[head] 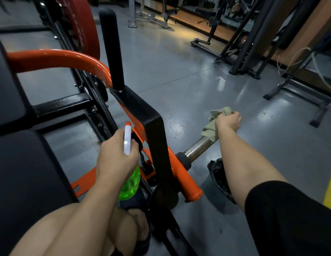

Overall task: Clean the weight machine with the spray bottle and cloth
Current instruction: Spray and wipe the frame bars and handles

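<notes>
Steel sleeve (pixel 197 147) mid-wipe: your right hand (pixel 228 121) gripped the cloth (pixel 211 127) over its far end. Your left hand (pixel 114 157) held the spray bottle (pixel 127 140); most of the weight machine (pixel 153 126) seemingly remained uncleaned.

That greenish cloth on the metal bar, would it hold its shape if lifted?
Probably floppy: the cloth bunches in the right hand and drapes over the steel bar. Likely light, since its thin folds hang from one hand.

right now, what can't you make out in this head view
Head view:
- Tip of the steel bar: wrapped in the cloth gripped by the right hand.
- Trigger and much of the spray bottle: behind the left hand.
- Lettering on the red weight plate: blurred, plate cut by the top edge.
</notes>
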Tool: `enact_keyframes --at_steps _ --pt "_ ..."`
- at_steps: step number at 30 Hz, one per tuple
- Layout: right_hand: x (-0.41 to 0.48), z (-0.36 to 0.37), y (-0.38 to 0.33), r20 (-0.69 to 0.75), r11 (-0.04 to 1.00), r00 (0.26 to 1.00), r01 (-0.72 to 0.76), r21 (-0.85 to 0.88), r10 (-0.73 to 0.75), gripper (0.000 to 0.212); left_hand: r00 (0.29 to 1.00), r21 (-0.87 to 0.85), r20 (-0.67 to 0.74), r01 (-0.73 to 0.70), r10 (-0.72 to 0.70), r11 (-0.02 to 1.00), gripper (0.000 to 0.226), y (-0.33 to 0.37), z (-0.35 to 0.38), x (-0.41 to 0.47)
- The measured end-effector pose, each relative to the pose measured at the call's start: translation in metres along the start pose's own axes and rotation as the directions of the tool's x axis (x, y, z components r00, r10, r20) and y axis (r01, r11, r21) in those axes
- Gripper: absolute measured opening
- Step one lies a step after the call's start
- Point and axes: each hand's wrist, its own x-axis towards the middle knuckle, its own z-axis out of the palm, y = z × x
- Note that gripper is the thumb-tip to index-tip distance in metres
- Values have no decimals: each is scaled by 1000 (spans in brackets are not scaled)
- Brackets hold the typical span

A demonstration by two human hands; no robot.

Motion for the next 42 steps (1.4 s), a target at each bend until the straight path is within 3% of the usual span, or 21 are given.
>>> enact_keyframes --at_steps 5,8,14,16,18,20,22,24,25,27,28,29,31,32,36,39,42 --pt "-15 -3 1 24 977 989 -148 154 146 64 1000 -19 7 13 -13 1000 29 5 2 2" --pt "-38 -3 3 86 952 962 -269 145 259 75 1000 3 29 9 -9 1000 29 9 2 0" --pt "-118 -6 24 266 872 904 -405 275 336 63 999 -3 53 13 -13 1000 25 8 -4 -10" --pt "-137 -10 42 453 780 832 -503 372 320 57 999 -21 36 31 -31 999 26 5 -8 -14" --pt "-151 -16 54 683 636 697 -632 443 218 56 999 -3 26 33 -33 999 27 3 -11 -18" --pt "-153 -21 57 778 567 608 -701 433 157 59 999 2 29 27 -27 1000 29 4 -12 -21" --pt "-150 -17 59 793 553 588 -719 422 159 61 998 18 53 20 -21 1000 30 4 -11 -23" --pt "-146 -12 57 714 640 661 -656 400 231 61 998 12 68 17 -18 1000 30 5 -9 -22" --pt "-145 -11 50 612 718 738 -587 373 285 62 997 4 72 20 -20 1000 29 6 -8 -20" --pt "-143 -8 33 334 895 887 -398 201 319 74 997 -6 71 18 -18 1000 28 7 -7 -18" --pt "-144 -6 24 244 951 928 -305 58 282 80 997 -7 72 14 -13 1000 28 7 -8 -18" --pt "-143 -5 13 191 978 961 -183 -99 199 79 997 -12 74 6 -6 1000 28 7 -8 -18" --pt "-144 7 8 159 938 987 47 -343 8 61 996 4 85 -7 7 1000 29 5 -9 -20" --pt "-146 11 7 147 918 989 75 -390 -18 57 996 18 87 -10 8 1000 28 4 -9 -21" --pt "-155 14 5 166 950 985 14 -313 40 80 998 16 68 -2 1 1000 28 1 -13 -19" --pt "-161 7 11 163 976 962 -217 -20 218 97 998 7 65 4 -4 1000 28 4 -15 -17" --pt "-167 -2 19 251 856 882 -456 243 398 75 997 -11 73 6 -5 1000 29 6 -13 -18"
